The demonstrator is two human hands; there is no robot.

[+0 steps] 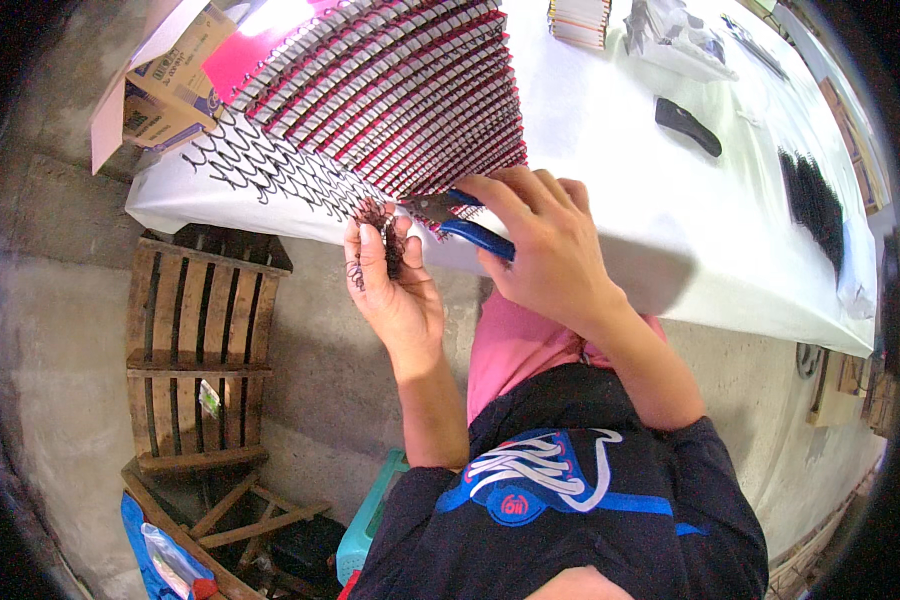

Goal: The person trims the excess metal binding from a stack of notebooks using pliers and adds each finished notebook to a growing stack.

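My left hand (395, 295) is palm up at the table's near edge, its fingers closed round a small clump of dark curly wire bits (390, 245). In my right hand (550, 230) are cutting pliers (475, 238) with blue handles. Their jaws are beside my left fingertips, at the lower edge of a fanned stack of spiral-bound pads (400, 110). Rows of dark coils run along the pads' red and white edges. Long black coil ends (270, 165) stick out from the stack's left side, over the white table covering. Whether the jaws grip a coil is hard to see.
Cardboard boxes (165, 95) and a pink sheet (245, 60) are at the far left. The white-covered table (610, 150) bears a black handheld object (688, 125), a bundle of black coils (812, 205), a plastic bag (675, 40) and another stack (578, 20). A wooden slatted crate (200, 350) stands below left.
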